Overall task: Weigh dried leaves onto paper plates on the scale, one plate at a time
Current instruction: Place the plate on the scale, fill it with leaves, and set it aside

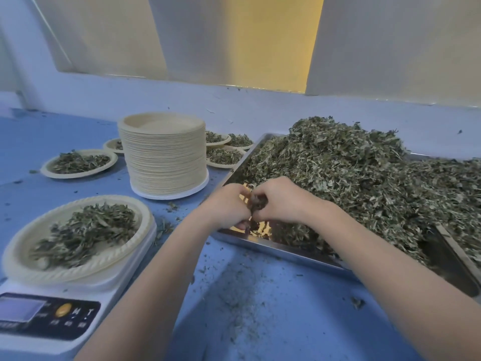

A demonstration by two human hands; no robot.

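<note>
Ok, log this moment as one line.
hands: left, right pinching leaves over tray | scale: plate loaded | stack: untouched

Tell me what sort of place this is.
Probably a small herb or tea packing workroom. A metal tray heaped with dried leaves, a tall stack of paper plates, and a scale carrying a filled plate point to portioning by weight.

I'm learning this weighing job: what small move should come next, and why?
Probably carry the clump of leaves that both hands, left and right, pinch over the tray to the plate on the scale; its display is unreadable.
</note>
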